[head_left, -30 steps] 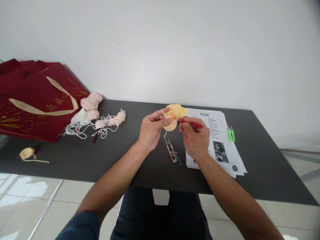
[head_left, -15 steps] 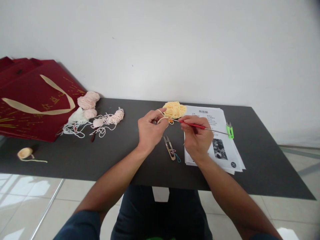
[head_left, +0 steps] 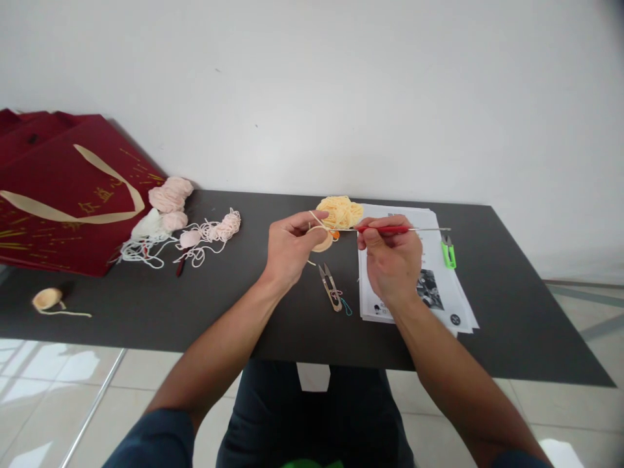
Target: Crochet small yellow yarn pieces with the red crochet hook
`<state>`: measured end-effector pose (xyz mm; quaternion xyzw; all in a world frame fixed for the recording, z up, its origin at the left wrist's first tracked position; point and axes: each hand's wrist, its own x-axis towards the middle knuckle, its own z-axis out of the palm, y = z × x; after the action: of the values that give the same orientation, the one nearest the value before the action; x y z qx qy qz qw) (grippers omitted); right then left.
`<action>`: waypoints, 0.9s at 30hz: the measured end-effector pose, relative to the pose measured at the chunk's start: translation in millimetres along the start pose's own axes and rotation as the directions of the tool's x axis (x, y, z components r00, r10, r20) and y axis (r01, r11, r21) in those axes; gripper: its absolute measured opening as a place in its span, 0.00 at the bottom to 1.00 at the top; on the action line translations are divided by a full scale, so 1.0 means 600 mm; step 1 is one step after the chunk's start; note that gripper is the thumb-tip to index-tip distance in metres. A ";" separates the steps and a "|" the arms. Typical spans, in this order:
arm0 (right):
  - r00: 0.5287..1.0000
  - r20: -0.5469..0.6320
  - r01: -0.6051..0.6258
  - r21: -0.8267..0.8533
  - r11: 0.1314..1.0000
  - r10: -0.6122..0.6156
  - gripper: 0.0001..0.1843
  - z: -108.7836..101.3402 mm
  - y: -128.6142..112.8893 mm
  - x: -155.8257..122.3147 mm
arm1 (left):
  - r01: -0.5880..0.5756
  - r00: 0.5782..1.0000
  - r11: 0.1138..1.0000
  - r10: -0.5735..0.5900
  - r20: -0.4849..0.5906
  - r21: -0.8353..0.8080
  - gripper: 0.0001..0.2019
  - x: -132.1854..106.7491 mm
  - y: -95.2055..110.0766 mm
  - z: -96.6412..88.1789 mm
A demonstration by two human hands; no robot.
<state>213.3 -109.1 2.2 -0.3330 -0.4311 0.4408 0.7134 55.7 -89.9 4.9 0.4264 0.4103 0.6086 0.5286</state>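
My left hand [head_left: 288, 249] pinches a small round beige crochet piece [head_left: 322, 241] with a strand of yarn over the fingers. My right hand [head_left: 391, 260] is closed on a red-handled crochet hook [head_left: 390, 229], held level, its tip at the piece near an orange stitch marker [head_left: 335, 234]. Just behind lies a loose pile of yellow yarn [head_left: 340, 212]. Both hands hover over the dark table [head_left: 234, 299].
Small thread snips [head_left: 331, 288] lie below my hands. Printed sheets [head_left: 429, 279] and green snips [head_left: 448, 252] sit to the right. Pink and white yarn bundles [head_left: 185, 224] and a red gift bag [head_left: 63, 195] are at the left; a beige crochet cup [head_left: 46, 298] sits near the left edge.
The hook has swung from slanting down-right to level, and my right hand has risen a little. The beige piece shows again under my left thumb.
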 end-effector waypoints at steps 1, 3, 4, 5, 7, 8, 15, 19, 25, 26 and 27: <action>1.000 0.006 -0.031 0.045 0.998 0.031 0.11 0.001 -0.001 0.002 | 0.012 1.000 1.000 -0.012 0.007 -0.018 0.13 0.000 0.001 0.001; 0.995 0.015 -0.099 0.112 0.989 0.098 0.11 0.003 -0.002 0.005 | 0.025 1.000 0.999 -0.024 0.018 -0.044 0.12 -0.001 0.002 0.003; 0.991 0.017 -0.134 0.131 0.982 0.133 0.12 0.003 -0.001 0.006 | 0.026 0.999 0.998 -0.025 0.022 -0.050 0.11 -0.001 0.002 0.004; 0.986 0.015 -0.168 0.142 0.976 0.167 0.12 0.004 -0.001 0.007 | 0.025 0.999 0.998 -0.024 0.024 -0.051 0.11 -0.002 0.003 0.005; 0.975 0.002 -0.220 0.152 0.964 0.222 0.11 0.004 0.000 0.007 | 0.020 1.000 0.999 -0.019 0.021 -0.045 0.10 -0.003 0.002 0.006; 0.970 -0.004 -0.238 0.154 0.959 0.241 0.11 0.005 0.000 0.007 | 0.016 1.000 0.999 -0.016 0.018 -0.043 0.10 -0.004 0.002 0.005; 0.965 -0.022 -0.255 0.170 0.952 0.263 0.10 0.005 -0.001 0.008 | 0.014 1.000 0.999 -0.013 0.004 -0.050 0.09 -0.005 0.002 0.004; 0.971 -0.018 -0.232 0.166 0.958 0.238 0.12 0.004 -0.002 0.008 | 0.008 1.000 0.999 -0.008 0.001 -0.054 0.08 -0.005 0.002 0.003; 0.979 0.015 -0.202 0.157 0.967 0.202 0.11 0.004 -0.002 0.006 | -0.034 0.999 0.999 0.034 -0.014 0.015 0.09 -0.009 0.000 0.003; 0.977 0.018 -0.211 0.154 0.965 0.211 0.11 0.004 -0.001 0.005 | -0.041 0.999 0.999 0.042 -0.011 0.033 0.08 -0.009 0.000 0.003; 0.974 0.018 -0.224 0.153 0.962 0.224 0.11 0.005 0.001 0.005 | -0.046 0.999 0.998 0.046 -0.005 0.049 0.08 -0.010 0.000 0.004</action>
<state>211.4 -106.2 3.9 -0.3232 -0.3555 0.5509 0.6824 58.3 -95.9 5.3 0.4467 0.4168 0.6117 0.5026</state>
